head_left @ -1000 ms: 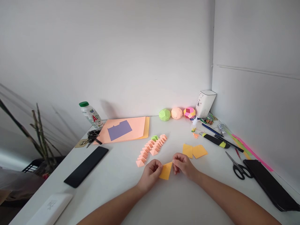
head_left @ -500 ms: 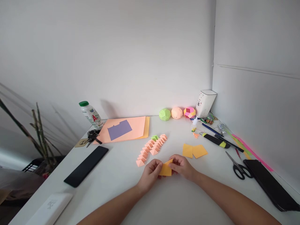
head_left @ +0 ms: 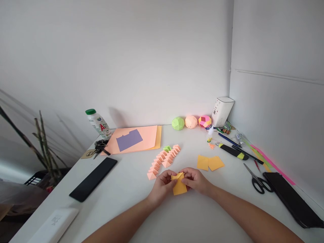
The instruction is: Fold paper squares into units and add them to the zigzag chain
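Between my hands is a small orange-yellow paper piece point(head_left: 180, 187), with a fold showing along its upper edge. My left hand point(head_left: 163, 185) pinches its left side, thumb on top. From the right, my right hand point(head_left: 194, 179) grips the other side, its thumb also on the face of the paper. Two orange-yellow paper squares point(head_left: 203, 163) lie just beyond my right hand. Past my left hand sit rows of folded peach paper units point(head_left: 155, 166), with a few green folded units point(head_left: 167, 148) at their far end.
Paper balls point(head_left: 191, 122) line the wall near a white box point(head_left: 222, 111). Scissors point(head_left: 258, 182), a utility knife point(head_left: 233, 151) and a black case point(head_left: 291, 199) lie right. Left are a black phone point(head_left: 93, 179), a bottle point(head_left: 98, 123), peach sheets point(head_left: 149, 136) and a purple sheet point(head_left: 129, 140).
The paper in my hands has been turned, and a fold now shows at its top edge. Both thumbs have moved inward onto its face. Everything on the table stays put.
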`<control>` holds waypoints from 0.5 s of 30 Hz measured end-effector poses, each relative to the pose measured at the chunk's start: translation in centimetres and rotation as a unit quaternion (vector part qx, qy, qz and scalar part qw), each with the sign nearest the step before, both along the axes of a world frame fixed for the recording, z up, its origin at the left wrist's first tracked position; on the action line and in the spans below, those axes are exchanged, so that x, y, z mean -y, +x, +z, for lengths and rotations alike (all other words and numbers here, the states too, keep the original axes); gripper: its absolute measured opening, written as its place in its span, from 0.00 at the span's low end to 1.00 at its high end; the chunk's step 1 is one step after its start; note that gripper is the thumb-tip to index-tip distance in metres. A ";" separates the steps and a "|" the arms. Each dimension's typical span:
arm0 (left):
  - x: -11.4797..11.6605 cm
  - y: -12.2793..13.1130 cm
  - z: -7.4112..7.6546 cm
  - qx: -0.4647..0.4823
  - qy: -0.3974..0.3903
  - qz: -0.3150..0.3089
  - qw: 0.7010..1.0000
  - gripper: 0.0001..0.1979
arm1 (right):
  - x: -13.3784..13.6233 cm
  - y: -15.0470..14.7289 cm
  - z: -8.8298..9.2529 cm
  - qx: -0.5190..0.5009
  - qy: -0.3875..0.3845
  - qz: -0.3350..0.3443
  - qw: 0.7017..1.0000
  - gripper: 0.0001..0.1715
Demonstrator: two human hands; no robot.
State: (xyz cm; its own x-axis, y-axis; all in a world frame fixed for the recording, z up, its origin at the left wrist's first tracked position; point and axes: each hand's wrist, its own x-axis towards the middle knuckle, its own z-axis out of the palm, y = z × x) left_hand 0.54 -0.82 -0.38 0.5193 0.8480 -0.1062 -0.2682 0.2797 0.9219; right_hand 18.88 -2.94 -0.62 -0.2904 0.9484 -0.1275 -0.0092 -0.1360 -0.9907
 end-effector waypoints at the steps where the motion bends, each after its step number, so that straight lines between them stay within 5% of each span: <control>1: 0.0 0.0 0.1 -0.002 0.002 -0.003 1.000 0.13 | 0.0 0.0 0.0 0.002 -0.003 0.002 1.000 0.22; 15: 0.2 -0.3 -0.4 -0.035 0.058 -0.060 0.996 0.14 | 0.1 0.1 0.8 0.053 0.009 0.010 0.999 0.19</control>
State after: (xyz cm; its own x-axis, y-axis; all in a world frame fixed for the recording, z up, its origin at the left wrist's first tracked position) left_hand 0.23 -1.00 -0.74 0.6126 0.7887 -0.0506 -0.1723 0.1958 0.9654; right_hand 19.01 -3.08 0.19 -0.2944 0.9451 -0.1416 0.0978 -0.1176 -0.9882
